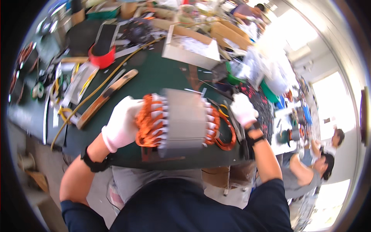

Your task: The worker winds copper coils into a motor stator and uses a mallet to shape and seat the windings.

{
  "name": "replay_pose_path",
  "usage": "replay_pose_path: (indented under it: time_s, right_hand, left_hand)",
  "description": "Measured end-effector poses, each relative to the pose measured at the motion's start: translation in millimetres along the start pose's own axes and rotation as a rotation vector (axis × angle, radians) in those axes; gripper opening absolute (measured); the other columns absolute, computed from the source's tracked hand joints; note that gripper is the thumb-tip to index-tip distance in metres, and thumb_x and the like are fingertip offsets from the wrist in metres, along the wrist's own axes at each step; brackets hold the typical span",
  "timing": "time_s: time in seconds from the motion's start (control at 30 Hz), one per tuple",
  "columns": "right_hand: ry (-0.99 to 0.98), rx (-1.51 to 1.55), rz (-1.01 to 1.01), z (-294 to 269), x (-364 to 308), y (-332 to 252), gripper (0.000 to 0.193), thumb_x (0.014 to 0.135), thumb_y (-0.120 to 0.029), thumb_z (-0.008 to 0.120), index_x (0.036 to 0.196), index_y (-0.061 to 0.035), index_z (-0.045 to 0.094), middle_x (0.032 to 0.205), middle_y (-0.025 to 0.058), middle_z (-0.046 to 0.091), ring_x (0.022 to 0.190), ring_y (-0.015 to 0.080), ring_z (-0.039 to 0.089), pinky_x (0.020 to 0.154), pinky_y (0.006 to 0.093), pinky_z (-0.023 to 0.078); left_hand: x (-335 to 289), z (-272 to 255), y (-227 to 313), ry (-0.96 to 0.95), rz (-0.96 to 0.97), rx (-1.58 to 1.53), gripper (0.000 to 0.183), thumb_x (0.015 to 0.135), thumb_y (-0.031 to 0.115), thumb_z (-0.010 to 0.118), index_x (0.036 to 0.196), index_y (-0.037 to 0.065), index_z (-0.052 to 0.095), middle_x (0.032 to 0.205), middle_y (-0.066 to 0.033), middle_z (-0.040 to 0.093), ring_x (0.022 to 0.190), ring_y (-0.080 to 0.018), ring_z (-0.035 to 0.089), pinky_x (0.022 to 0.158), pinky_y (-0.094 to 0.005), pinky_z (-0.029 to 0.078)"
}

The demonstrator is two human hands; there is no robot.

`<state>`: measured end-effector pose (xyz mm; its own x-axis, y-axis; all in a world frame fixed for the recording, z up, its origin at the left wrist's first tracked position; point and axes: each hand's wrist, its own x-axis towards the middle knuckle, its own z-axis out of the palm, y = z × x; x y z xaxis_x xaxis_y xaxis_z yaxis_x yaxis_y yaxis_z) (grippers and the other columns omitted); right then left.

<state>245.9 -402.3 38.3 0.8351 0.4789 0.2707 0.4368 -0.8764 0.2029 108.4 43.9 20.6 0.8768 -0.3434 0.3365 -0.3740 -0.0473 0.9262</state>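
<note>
stator core [184, 121]: likely heavy, rigid | left hand [123, 123] clasps its coil end; right hand [242, 109] grip unclear | hold steel body, spare copper windings [147, 123]

Stator [181, 120] between hands, cardboard box [190, 47] behind it

Both the left hand [123, 125] and the right hand [243, 109] wear white gloves, with black bands at the wrists. The stator [183, 121] has a plain grey body, orange copper windings [146, 121] at both ends and white slot liners between them. The desk [162, 77] is dark green. The tape roll [102, 58] is red, the cable [104, 83] yellow, the box [190, 48] white.
</note>
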Motion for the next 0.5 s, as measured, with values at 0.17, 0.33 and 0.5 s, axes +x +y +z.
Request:
replay_pose_path:
  time_s: [0.17,0.33,0.5]
  right_hand:
    - [-0.145,0.081,0.114,-92.8,-60.0,-25.6,0.034,0.097,-0.015,0.059,0.130,-0.0049,0.062,0.110,0.0202,0.071,0.094,0.0403,0.070,0.082,0.0470,0.057]
    - [-0.350,0.070,-0.030,-176.6,-91.4,-52.1,0.030,0.091,-0.004,0.059,0.120,0.0019,0.065,0.101,0.0226,0.070,0.091,0.0427,0.069,0.078,0.0434,0.054]
    - [-0.442,0.184,-0.247,-153.5,-21.6,-102.4,0.031,0.081,-0.004,0.068,0.112,-0.0038,0.067,0.091,0.0187,0.068,0.080,0.0415,0.066,0.070,0.0474,0.053]
  left_hand:
    - [6.8,-13.8,27.3,0.050,0.124,0.630,0.013,0.067,0.008,0.071,0.073,0.006,0.060,0.078,-0.0156,0.068,0.075,-0.0382,0.067,0.069,-0.0427,0.052]
    - [7.9,-9.2,15.7,0.117,0.157,0.524,0.015,0.068,0.004,0.073,0.076,0.010,0.062,0.065,-0.0112,0.061,0.063,-0.0379,0.063,0.060,-0.0436,0.051]
    - [1.7,1.7,-1.3,0.242,0.089,0.262,0.014,0.073,0.003,0.073,0.082,0.010,0.066,0.073,-0.0106,0.066,0.070,-0.0362,0.067,0.067,-0.0422,0.054]
